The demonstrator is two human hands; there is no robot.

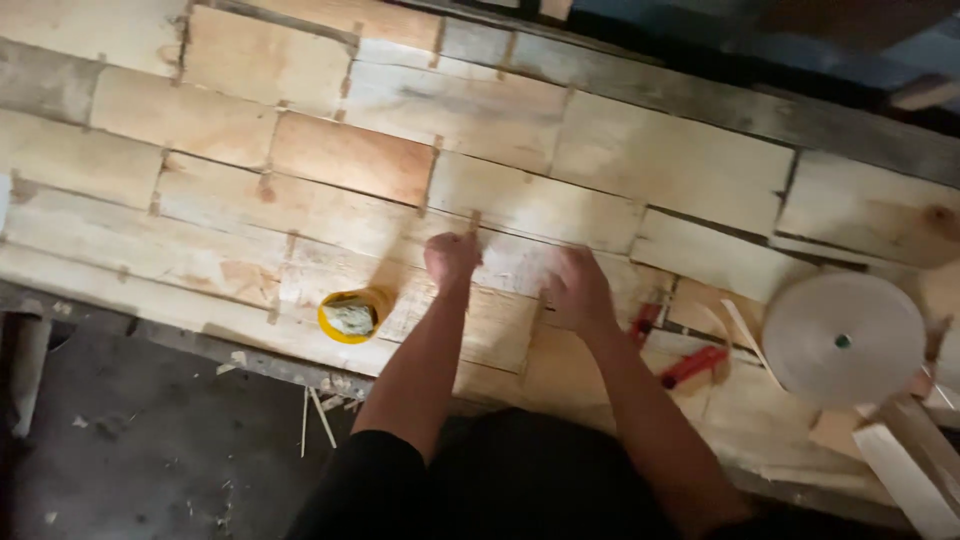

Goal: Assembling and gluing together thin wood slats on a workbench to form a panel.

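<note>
Dim workroom, dark concrete floor (130, 440) at lower left with a few wood splinters scattered on it. A long work surface runs across the view, covered with pale veneer sheets (330, 150) laid edge to edge in staggered rows, like brickwork. Seams between them are crossed by short strips of brownish tape.

The person stands at the near edge, both forearms bare, dark clothing at the bottom of the view. Left hand (450, 258) is curled into a loose fist, knuckles down on a veneer piece (505, 265) in the near rows. Right hand (578, 288) lies just beside it, pressed down on the same piece, fingers bent; motion blur hides the fingertips, so I cannot tell whether either hand grips anything. The two hands are close together but not touching.

Just left of the left wrist: a small yellow cup (350, 315) on the wood, holding something pale and crumpled. To the right of the right forearm: red-handled pliers (680, 350), lying flat, handles splayed. Farther right, a large roll of pale tape (843, 338) lies on its side, small green core at centre. Loose offcut strips (905, 470) rest at the lower right corner.
</note>
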